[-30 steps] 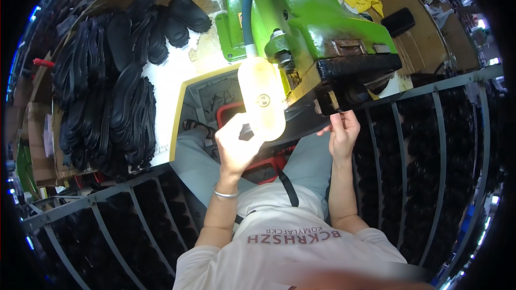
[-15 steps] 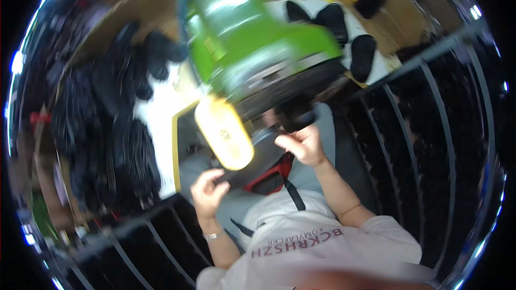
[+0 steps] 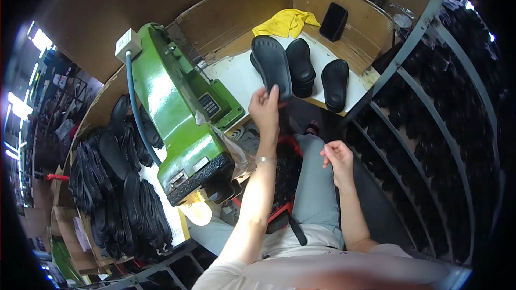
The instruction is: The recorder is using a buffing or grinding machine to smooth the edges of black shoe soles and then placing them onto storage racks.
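Note:
My left hand (image 3: 264,108) reaches forward over the white tabletop, thumb on top and fingers underneath the near end of a black shoe sole (image 3: 270,62). Another dark edge shows under that sole; whether it rests there or is lifted cannot be told. Just right of it lies a stack of black soles (image 3: 301,67), and farther right another black sole group (image 3: 336,83). My right hand (image 3: 338,162) hovers above my right thigh with its fingers curled in, and nothing shows in them. The green machine (image 3: 172,113) stands left of my left forearm.
A large heap of black soles (image 3: 113,182) fills the table's left side. A yellow cloth (image 3: 285,23) and a black block-like object (image 3: 334,21) lie at the back, by cardboard walls (image 3: 236,13). A metal rack (image 3: 424,94) with dark items rises at right. A red container (image 3: 279,220) sits between my legs.
The view has swung, so the machine now appears farther left. My left hand has gone from beside the machine's pale yellow plate to the sole at the back; my right hand has drawn away from the machine.

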The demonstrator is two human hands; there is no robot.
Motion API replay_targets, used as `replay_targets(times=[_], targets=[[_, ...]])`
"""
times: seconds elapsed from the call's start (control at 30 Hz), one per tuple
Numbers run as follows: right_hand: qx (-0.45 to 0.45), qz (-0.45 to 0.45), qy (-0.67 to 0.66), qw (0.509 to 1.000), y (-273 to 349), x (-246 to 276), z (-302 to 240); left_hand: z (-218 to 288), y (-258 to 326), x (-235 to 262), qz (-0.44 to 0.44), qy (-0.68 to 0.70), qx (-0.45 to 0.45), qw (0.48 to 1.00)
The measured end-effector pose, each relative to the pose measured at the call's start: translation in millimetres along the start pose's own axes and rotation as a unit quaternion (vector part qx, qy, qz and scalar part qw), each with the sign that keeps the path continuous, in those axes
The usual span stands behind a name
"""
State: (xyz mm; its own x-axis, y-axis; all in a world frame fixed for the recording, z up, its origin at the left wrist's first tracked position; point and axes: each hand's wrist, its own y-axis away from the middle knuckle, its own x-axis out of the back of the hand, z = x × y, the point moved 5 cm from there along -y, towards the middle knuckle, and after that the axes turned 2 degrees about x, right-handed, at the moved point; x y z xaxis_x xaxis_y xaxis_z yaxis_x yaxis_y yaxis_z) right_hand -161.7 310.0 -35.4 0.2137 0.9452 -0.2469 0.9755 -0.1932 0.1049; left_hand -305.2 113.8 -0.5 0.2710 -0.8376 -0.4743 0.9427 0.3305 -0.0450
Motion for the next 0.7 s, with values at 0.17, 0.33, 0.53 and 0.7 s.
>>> replay_targets(times=[0.17, 0.33, 0.53, 0.7], targets=[[-0.022, -0.023, -0.023, 0.999, 0.3, 8.9, 18.4, -24.8, -12.8, 13.4, 0.043, -0.078, 0.04, 0.995], [-0.047, -0.025, 0.006, 0.999, 0.4, 10.9, 42.8, -18.0, 42.1, 143.3, 0.154, -0.105, -0.002, 0.983], [-0.091, -0.075, 0.07, 0.991, 11.3, 7.4, 68.0, 99.3, -0.1, 307.8, 0.449, -0.276, -0.268, 0.807], [-0.098, -0.111, 0.076, 0.986, 23.5, -17.9, 74.1, 102.5, -86.6, 335.8, 0.409, -0.344, -0.029, 0.845]])
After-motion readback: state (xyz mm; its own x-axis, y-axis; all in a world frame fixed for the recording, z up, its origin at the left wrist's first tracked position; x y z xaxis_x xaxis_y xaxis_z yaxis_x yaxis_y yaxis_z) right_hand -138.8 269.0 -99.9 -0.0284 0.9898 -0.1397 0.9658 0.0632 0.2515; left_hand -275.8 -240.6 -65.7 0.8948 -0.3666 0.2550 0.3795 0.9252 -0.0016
